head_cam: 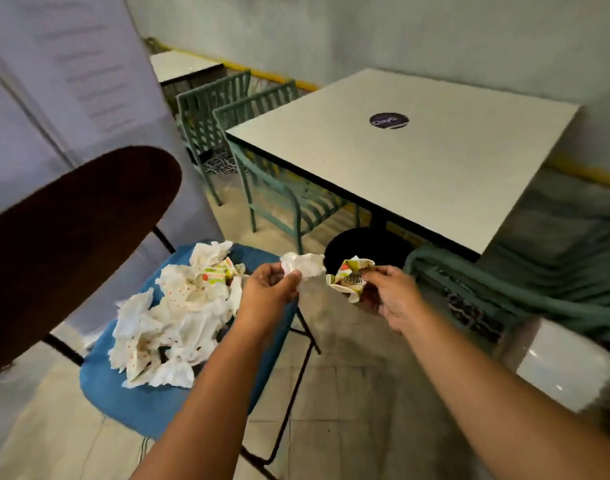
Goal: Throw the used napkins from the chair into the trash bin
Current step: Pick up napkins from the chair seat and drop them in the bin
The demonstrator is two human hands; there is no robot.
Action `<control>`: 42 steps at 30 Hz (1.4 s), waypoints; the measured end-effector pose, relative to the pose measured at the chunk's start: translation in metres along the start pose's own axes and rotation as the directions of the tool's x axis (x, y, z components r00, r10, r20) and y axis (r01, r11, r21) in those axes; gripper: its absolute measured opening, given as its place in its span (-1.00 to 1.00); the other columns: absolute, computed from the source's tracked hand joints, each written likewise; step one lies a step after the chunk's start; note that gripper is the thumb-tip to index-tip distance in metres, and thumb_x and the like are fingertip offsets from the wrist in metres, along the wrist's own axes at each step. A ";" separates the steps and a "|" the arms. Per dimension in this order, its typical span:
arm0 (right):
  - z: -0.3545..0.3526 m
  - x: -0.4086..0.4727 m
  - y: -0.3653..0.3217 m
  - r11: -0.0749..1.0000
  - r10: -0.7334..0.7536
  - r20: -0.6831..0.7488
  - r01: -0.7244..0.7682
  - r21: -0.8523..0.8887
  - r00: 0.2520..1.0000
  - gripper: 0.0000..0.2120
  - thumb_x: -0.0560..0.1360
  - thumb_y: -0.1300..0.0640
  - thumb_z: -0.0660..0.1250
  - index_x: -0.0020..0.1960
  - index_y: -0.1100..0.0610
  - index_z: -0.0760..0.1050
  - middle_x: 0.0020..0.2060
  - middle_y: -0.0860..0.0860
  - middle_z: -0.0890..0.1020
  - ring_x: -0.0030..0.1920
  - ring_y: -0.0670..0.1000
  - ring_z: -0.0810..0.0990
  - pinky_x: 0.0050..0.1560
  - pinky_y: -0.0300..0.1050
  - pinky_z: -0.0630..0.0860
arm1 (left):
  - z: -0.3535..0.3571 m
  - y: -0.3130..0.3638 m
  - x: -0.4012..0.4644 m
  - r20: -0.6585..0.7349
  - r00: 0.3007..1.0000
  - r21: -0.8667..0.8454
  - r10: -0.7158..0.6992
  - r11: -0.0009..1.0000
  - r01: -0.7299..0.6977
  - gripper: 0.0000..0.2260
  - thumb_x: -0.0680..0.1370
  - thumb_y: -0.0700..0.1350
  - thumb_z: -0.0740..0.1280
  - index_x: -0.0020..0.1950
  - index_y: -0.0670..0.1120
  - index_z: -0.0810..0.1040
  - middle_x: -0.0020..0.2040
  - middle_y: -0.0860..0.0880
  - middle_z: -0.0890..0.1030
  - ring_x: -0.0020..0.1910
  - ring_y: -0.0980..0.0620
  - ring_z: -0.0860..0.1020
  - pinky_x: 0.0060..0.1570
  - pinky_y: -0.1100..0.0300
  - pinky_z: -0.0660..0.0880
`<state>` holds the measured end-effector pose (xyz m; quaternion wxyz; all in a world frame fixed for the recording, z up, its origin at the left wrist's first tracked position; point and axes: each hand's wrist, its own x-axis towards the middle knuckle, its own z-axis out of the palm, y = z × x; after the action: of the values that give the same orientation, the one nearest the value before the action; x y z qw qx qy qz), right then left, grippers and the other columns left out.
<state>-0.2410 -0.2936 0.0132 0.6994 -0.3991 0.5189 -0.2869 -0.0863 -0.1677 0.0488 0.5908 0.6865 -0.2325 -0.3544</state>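
Head view, left grip [270, 284] pinching white napkin [305, 266], right grip [388, 294] pinching printed napkin [348, 275]

Both arms extended, left grip [274, 284] pinched closed, right grip [388, 292] clenched

Trash bin [345, 244] interior dark; banner [89, 74] text blurred
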 end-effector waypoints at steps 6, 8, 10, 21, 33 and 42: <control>-0.075 -0.029 0.015 0.994 0.020 -0.273 0.011 0.112 0.962 -0.91 0.51 0.24 0.33 0.00 0.15 0.47 -0.26 0.07 0.57 -0.36 -0.02 0.54 -0.42 -0.22 0.48 | 0.065 -0.018 0.001 0.291 0.956 0.082 -0.032 0.997 0.009 -0.91 0.53 -0.19 0.39 -0.12 -0.16 0.50 -0.23 -0.17 0.55 -0.20 -0.06 0.50 -0.02 0.01 0.53; -0.108 -0.046 0.027 0.988 0.041 -0.363 0.017 0.156 0.931 -0.88 0.50 0.24 0.34 0.02 0.16 0.46 -0.24 0.08 0.57 -0.35 -0.01 0.55 -0.40 -0.19 0.48 | 0.093 -0.027 -0.006 0.389 0.919 0.119 -0.059 0.993 0.013 -0.92 0.54 -0.19 0.38 -0.11 -0.16 0.52 -0.20 -0.18 0.57 -0.17 -0.08 0.54 0.04 -0.01 0.54; -0.139 -0.062 0.039 0.981 0.070 -0.430 0.015 0.191 0.900 -0.92 0.50 0.23 0.35 -0.06 0.12 0.45 -0.27 0.06 0.57 -0.37 -0.02 0.54 -0.45 -0.21 0.45 | 0.118 -0.034 -0.016 0.439 0.895 0.142 -0.084 0.990 0.023 -0.95 0.53 -0.19 0.39 -0.10 -0.12 0.54 -0.12 -0.19 0.63 -0.11 -0.10 0.60 0.08 -0.07 0.57; -0.292 -0.121 0.112 0.951 0.191 -0.730 0.060 0.303 0.656 -0.92 0.49 0.27 0.36 -0.08 0.18 0.46 -0.33 0.14 0.59 -0.43 0.00 0.54 -0.49 -0.25 0.50 | 0.247 -0.085 -0.069 0.648 0.729 0.308 -0.223 0.951 0.017 -0.87 0.51 -0.18 0.42 -0.17 -0.12 0.49 -0.22 -0.17 0.57 -0.16 -0.11 0.56 0.12 -0.21 0.55; -0.403 -0.025 0.142 0.956 -0.156 -0.831 -0.129 -0.263 0.534 -0.86 0.39 0.17 0.44 -0.17 0.06 0.47 -0.22 0.13 0.67 -0.20 0.18 0.63 -0.14 0.09 0.58 | 0.336 -0.136 -0.064 0.530 0.799 0.451 -0.284 0.893 0.018 -0.91 0.54 -0.09 0.39 0.03 -0.04 0.58 -0.08 -0.04 0.68 -0.07 -0.03 0.65 0.04 0.00 0.61; -0.417 0.037 0.173 0.863 -0.257 -0.747 -0.204 -0.463 0.613 -0.83 0.41 0.19 0.42 -0.18 0.10 0.42 -0.17 0.11 0.60 -0.23 0.07 0.55 -0.25 -0.15 0.43 | 0.365 -0.174 -0.056 0.438 0.835 0.522 -0.332 0.851 0.064 -0.97 0.52 -0.08 0.41 -0.08 0.03 0.58 -0.13 -0.02 0.68 -0.08 -0.01 0.66 0.07 -0.07 0.60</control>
<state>-0.6307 -0.3429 -0.2129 0.2637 -0.4077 0.8223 -0.2969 -0.4168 -0.3287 -0.1276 0.2738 0.7136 -0.3878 -0.5152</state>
